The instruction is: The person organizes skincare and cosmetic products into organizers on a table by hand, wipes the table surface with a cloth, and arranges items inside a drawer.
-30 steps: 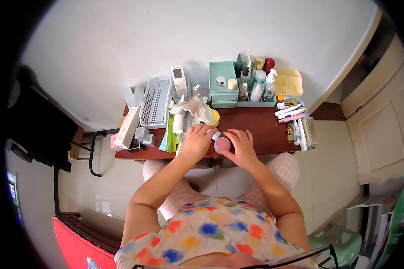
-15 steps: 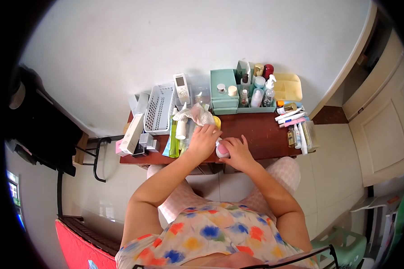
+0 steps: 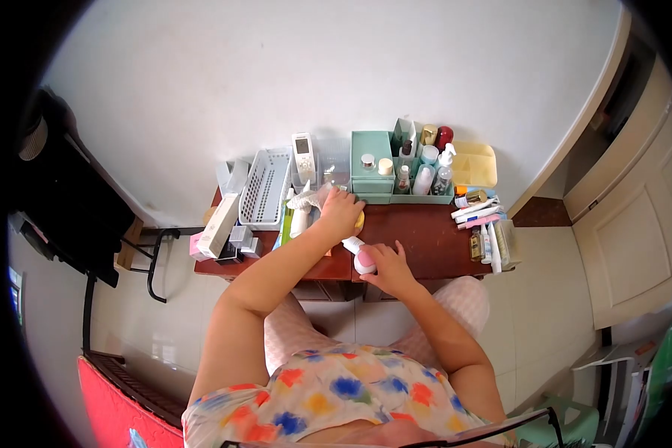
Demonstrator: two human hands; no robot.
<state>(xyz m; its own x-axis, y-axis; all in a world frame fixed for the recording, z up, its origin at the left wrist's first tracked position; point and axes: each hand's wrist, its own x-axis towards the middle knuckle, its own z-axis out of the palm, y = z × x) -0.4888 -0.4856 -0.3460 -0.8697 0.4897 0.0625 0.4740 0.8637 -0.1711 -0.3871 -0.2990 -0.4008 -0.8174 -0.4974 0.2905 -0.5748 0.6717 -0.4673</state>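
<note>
My right hand [image 3: 390, 269] is closed around a small pink-and-white bottle [image 3: 364, 260] near the table's front edge. The bottle is tilted, its white narrow end pointing up and left. My left hand [image 3: 340, 214] reaches further back, its fingers closed on a crumpled whitish cloth or tissue [image 3: 311, 198]; the fingertips are partly hidden. A white bottle [image 3: 299, 222] lies beside the cloth, and a yellow round thing [image 3: 359, 223] shows partly behind my left hand. My left forearm covers several items underneath.
A white perforated basket [image 3: 263, 187], a remote control [image 3: 303, 157] and boxes [image 3: 219, 228] line the left side. At the back stands a green organizer [image 3: 371, 142] with bottles, beside a yellow tray [image 3: 476, 166]. Tubes [image 3: 476, 213] and small bottles lie at the right end.
My left hand has moved back and up onto the crumpled cloth, away from the pink-and-white bottle. The right hand keeps hold of the bottle, whose white end is now more visible.
</note>
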